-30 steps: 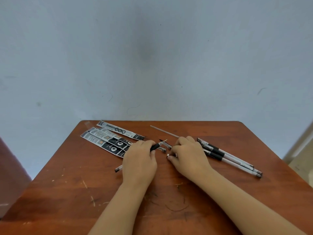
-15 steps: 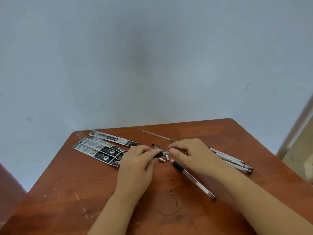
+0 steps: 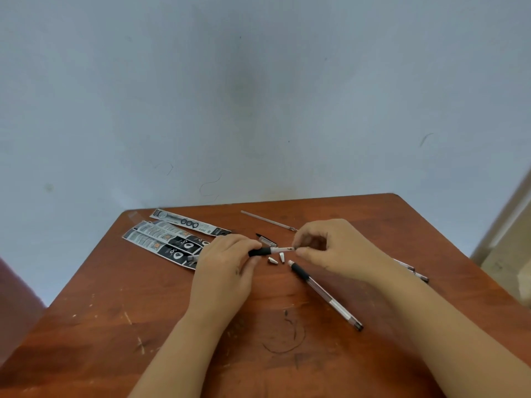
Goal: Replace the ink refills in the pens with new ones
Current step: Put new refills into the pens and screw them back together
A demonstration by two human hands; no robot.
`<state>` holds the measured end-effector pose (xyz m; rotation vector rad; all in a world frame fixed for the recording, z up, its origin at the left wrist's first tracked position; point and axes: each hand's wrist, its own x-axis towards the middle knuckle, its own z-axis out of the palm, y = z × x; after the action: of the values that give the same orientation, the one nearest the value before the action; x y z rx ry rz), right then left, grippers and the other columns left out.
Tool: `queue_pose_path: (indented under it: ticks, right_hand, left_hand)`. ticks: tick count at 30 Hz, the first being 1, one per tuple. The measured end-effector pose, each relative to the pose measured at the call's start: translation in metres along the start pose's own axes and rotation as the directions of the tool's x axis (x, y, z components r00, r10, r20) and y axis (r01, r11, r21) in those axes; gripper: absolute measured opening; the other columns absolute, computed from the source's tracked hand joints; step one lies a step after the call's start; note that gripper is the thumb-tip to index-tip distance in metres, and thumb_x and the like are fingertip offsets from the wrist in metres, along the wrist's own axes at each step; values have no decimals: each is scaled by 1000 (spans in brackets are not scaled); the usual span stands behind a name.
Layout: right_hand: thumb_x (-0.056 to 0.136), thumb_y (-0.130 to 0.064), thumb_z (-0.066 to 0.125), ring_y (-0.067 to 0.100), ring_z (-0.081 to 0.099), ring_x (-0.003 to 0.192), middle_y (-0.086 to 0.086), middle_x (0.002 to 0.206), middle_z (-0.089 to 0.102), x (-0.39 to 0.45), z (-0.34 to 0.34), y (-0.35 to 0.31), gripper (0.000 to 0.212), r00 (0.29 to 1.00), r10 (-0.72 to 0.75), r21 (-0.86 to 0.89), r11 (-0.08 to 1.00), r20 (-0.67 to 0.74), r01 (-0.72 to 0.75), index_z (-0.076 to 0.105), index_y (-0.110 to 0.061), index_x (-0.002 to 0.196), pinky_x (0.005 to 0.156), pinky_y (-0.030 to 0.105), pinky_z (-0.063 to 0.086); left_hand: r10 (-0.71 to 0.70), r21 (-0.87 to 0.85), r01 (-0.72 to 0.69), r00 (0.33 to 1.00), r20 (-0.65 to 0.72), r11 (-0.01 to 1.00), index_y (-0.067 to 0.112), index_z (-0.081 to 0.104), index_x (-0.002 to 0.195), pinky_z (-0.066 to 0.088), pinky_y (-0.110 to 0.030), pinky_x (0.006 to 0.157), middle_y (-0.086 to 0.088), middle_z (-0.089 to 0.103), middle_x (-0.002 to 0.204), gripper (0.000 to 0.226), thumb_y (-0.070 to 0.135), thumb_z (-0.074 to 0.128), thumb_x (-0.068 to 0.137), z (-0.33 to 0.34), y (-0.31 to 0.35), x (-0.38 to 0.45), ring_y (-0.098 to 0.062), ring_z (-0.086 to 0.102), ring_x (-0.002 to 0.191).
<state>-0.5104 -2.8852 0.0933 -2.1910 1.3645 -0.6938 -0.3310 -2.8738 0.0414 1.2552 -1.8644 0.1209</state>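
Pen (image 3: pixel 265 250) sits just above the table (image 3: pixel 115 326) mid-frame, black grip section pinched between thumb and fingers of the left hand (image 3: pixel 227 271), while the right hand (image 3: pixel 333 251) has its curled fingertips closed on the refill tip (image 3: pixel 290 249) sticking out of the pen's front end. Directly below lie two small metal nose cones (image 3: pixel 276 258), just right of them a second pen (image 3: pixel 324 294) lying diagonally, more pens (image 3: pixel 413 270) partly hidden behind the right wrist. Farther out: a bare refill (image 3: pixel 268 220) near the far edge, a black cap (image 3: pixel 265 239) behind the held pen, three refill packs (image 3: pixel 169 239) at far left.
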Motion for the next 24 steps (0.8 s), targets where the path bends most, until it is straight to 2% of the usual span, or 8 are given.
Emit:
queue_pose_path:
  ticks: [4, 7, 10, 12, 15, 18, 20, 24]
  right_hand:
    - [79, -23, 65, -2, 47, 56, -14, 63, 54, -1, 0, -2, 22, 1000, 8, -3, 1000, -5, -8, 54, -32, 62, 52, 5, 39]
    - [78, -20, 65, 0, 47, 58, -14, 64, 55, -1, 0, -1, 25, 1000, 13, -26, 1000, -6, -13, 53, -32, 61, 51, 7, 40]
    - [81, -19, 63, 2, 51, 67, -13, 73, 58, 1, 0, 2, 13, 1000, -19, -91, 996, -16, 17, 62, -30, 76, 60, 9, 40]
    - [84, -18, 59, 6, 52, 74, -9, 80, 57, 3, -1, 7, 11, 998, -66, -209, 976, -17, 61, 68, -20, 91, 66, 12, 39]
    - [84, -17, 58, 12, 51, 80, -5, 81, 53, 6, -7, 15, 12, 995, -83, -332, 941, -49, 62, 68, -13, 90, 75, 22, 38]
    - [82, -16, 60, 15, 50, 91, -6, 84, 51, 8, -16, 23, 9, 987, -34, -374, 927, -154, -26, 68, -13, 86, 87, 33, 39]
    - [83, -16, 59, 15, 50, 93, -6, 83, 51, 9, -21, 28, 9, 968, 46, -349, 928, -245, -133, 67, -14, 83, 88, 31, 37]
    - [82, -15, 59, 21, 53, 96, 0, 82, 54, 13, -17, 34, 9, 893, 168, -201, 941, -416, -271, 67, -14, 80, 90, 37, 39]
  left_hand:
    - [-4, 27, 4, 1000, 26, 1000, 14, 70, 80, 44, -28, 69, 1, 67, 78, 17, 13, 62, 65, 1, -1, 0, -9, 47, 83]
    - [-6, 25, 5, 999, 32, 1000, 15, 70, 79, 48, -31, 67, 2, 67, 78, 17, 13, 63, 64, 0, -3, -1, -9, 58, 77]
    - [-33, 44, 31, 999, 29, 999, 16, 70, 77, 46, -27, 68, 4, 67, 76, 17, 14, 63, 63, -1, -4, 0, -8, 58, 75]
    - [-59, 61, 57, 998, 31, 996, 17, 70, 76, 44, -26, 68, 4, 67, 75, 16, 14, 63, 62, -2, -5, 1, -9, 58, 74]
    - [-107, 90, 104, 994, 27, 990, 13, 70, 74, 46, -30, 64, 0, 68, 72, 15, 7, 70, 60, -3, -8, 2, -19, 64, 68]
    - [-199, 88, 196, 979, 34, 977, 9, 70, 76, 49, -36, 63, -4, 68, 73, 23, -3, 77, 59, -6, -11, 3, -26, 64, 67]
    - [-271, 110, 267, 962, 25, 957, 8, 70, 83, 47, -36, 71, -6, 68, 80, 18, 0, 72, 68, -9, -9, 3, -27, 62, 76]
    - [-328, 101, 323, 944, 40, 941, 11, 66, 102, 35, -26, 80, -4, 63, 99, 19, 12, 58, 85, -8, -4, 3, -21, 53, 95]
